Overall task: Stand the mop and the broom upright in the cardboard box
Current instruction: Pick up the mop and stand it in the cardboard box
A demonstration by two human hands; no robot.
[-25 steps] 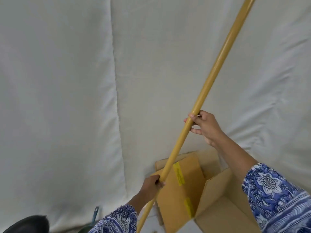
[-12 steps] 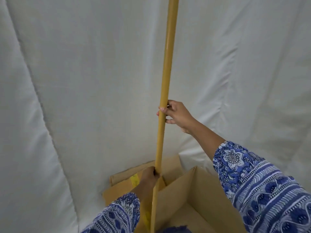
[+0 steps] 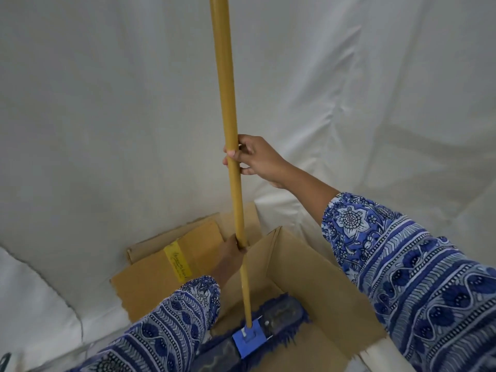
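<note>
Yellow mop (image 3: pixel 226 108) handle stiff, likely light — right hand (image 3: pixel 256 161) wraps mid-shaft, left hand (image 3: pixel 230 253) grips lower, head down in cardboard box (image 3: pixel 316 267).

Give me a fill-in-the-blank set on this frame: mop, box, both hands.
1. The mop head with its blue fringe sits inside the ______ box.
2. The mop's long handle is ______ in colour.
3. The right hand grips the handle ______ the left hand.
4. On the box flap to the left is a strip of ______ tape.

Missing words: cardboard; yellow; above; yellow
</note>
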